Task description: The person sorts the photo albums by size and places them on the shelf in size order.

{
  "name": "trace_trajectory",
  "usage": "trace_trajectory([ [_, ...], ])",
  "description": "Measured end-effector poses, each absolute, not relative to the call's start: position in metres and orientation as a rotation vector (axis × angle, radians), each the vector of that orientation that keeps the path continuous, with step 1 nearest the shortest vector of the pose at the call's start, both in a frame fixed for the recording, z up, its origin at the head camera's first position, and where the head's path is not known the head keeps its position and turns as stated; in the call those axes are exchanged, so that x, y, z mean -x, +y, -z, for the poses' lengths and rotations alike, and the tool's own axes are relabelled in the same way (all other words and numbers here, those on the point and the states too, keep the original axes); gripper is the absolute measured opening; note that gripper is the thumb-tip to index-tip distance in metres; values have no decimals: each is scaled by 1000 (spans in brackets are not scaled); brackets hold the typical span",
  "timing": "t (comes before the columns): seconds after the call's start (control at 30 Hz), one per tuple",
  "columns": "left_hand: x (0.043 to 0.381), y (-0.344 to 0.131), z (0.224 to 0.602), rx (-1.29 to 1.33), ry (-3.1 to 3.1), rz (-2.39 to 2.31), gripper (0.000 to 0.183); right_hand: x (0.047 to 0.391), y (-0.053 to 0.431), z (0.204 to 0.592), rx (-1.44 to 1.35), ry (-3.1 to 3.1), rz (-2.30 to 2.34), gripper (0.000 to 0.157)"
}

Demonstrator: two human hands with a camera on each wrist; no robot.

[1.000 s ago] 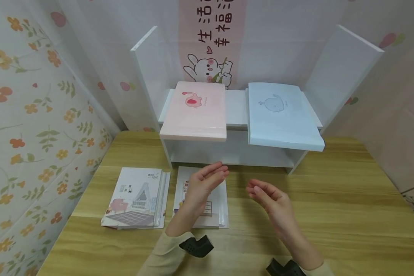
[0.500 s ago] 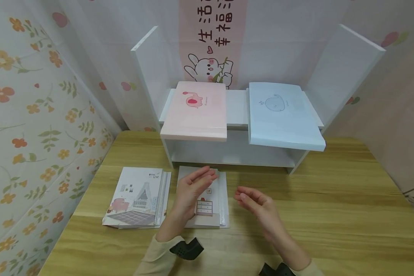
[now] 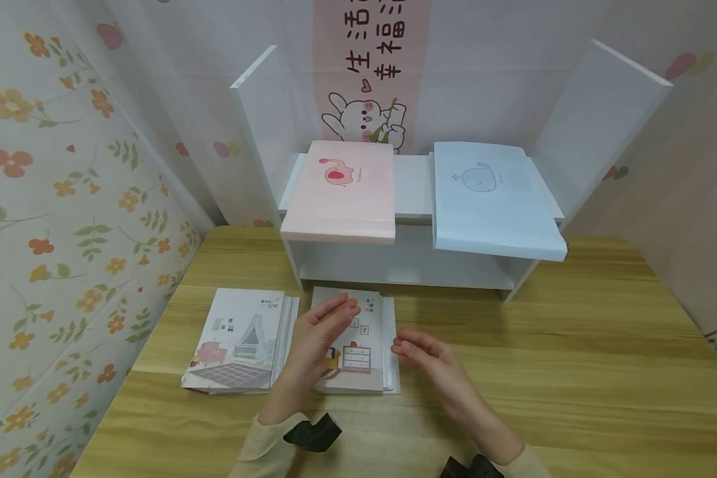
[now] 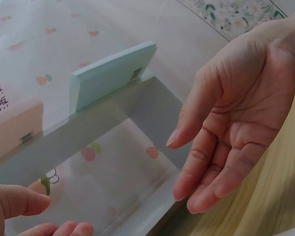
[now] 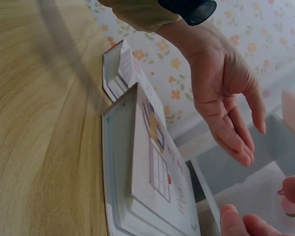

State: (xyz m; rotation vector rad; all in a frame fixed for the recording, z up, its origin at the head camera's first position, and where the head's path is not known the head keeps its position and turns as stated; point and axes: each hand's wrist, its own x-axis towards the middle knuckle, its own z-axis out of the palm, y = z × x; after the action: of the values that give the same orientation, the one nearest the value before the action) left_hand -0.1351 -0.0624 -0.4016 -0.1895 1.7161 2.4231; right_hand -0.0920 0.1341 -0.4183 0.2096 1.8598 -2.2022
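My left hand [image 3: 313,352] hovers over the left part of a thick white book [image 3: 358,378] with a chest of drawers printed on its cover. Its fingers are extended together, and it holds nothing. Just right of that book is my right hand [image 3: 439,372], palm turned inward, fingers relaxed with the thumb near them, also holding nothing. The two palms face each other across a gap. In the right wrist view the same book [image 5: 155,182] lies flat on the wooden table, below my left hand [image 5: 223,93]. The left wrist view shows my right hand [image 4: 241,118] with loose fingers.
A second white book [image 3: 233,348] lies to the left. Behind stands a white shelf [image 3: 406,262] with tall side panels [image 3: 603,126]. A pink elephant book [image 3: 346,206] and a light blue whale book [image 3: 490,212] lie on its upper board, overhanging the front edge.
Both hands have moved left and a little nearer to me, uncovering more of the drawer-print cover. The books and shelf have stayed put, while the head view has shifted slightly.
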Motion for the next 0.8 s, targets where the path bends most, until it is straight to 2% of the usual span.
trace_trajectory([
  [0.5, 132, -90, 410, 377, 1699, -2474, 43, 94, 127, 426, -228, 1990, 2069, 46],
  [0.8, 129, -98, 415, 396, 1790, -2475, 43, 94, 127, 432, -185, 1988, 2038, 49],
])
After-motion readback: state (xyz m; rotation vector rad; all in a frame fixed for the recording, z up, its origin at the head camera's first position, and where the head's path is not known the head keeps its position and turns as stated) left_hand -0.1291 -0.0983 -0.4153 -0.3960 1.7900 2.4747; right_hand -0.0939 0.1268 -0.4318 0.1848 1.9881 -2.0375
